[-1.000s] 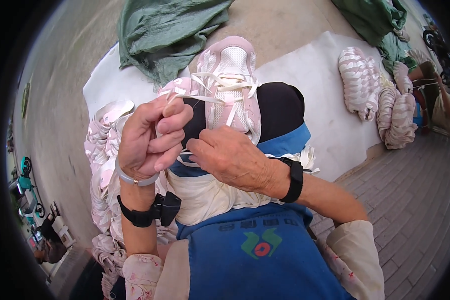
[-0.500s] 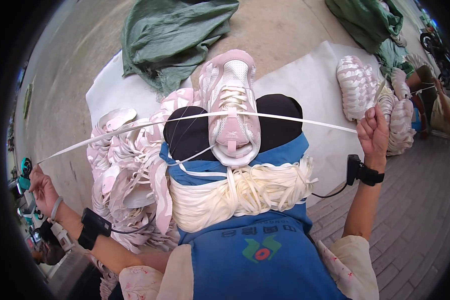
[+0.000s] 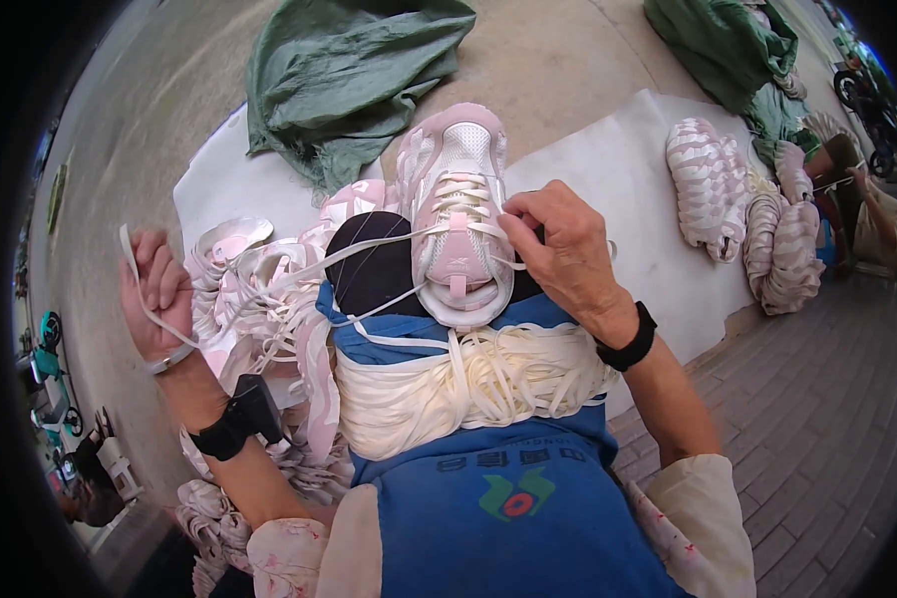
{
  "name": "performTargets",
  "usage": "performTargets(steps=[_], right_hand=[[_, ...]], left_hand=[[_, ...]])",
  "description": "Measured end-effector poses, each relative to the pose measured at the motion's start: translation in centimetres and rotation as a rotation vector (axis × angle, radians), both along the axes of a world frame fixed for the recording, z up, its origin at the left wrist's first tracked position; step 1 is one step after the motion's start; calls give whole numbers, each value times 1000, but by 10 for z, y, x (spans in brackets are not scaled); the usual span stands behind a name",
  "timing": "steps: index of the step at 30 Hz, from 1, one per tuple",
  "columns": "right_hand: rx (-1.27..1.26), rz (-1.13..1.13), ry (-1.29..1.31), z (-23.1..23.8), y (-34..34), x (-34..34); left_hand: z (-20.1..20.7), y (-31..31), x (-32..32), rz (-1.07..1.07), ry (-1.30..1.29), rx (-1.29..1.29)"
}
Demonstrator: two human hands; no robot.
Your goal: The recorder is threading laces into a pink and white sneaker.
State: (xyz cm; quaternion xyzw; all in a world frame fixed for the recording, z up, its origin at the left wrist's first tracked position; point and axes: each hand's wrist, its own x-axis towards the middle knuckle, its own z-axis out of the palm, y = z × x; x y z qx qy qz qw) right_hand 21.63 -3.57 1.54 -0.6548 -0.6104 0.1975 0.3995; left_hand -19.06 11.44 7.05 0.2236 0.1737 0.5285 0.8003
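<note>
- Shoe (image 3: 458, 254), pink and white, wedged between the black knees (image 3: 369, 261), toe pointing away, heel toward the wearer's lap.
- Lace (image 3: 369, 246), white, threaded up the front; one length runs off left toward the left hand.
- Left hand (image 3: 157, 289): out wide on the left, blurred, fingers curled, lace looping alongside; can't tell from here if the grip is closed on it.
- Right hand (image 3: 558, 254): just beside the shoe's right side, fingers bent, tips near the lace; can't tell whether anything is pinched.
- Bundle (image 3: 468, 389) of cream laces lying across the lap, tied round the middle, over the blue apron (image 3: 498, 518).
- Pile (image 3: 234, 324) of pink-and-white pieces, left of the knees.
- Stack (image 3: 706, 189) of similar pieces, far right, on the white sheet (image 3: 608, 179).
- Green sack (image 3: 354, 90) beyond the shoe, to the left.
</note>
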Motion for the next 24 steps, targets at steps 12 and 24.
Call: performTargets(steps=[12,24], right_hand=[[-355,133,209,-16,28,-6],[-242,17,-135,-20,24,-5]], left_hand=[[-67,-62,206,-180,1293,547],[-91,-59,226,85,1500,1195]])
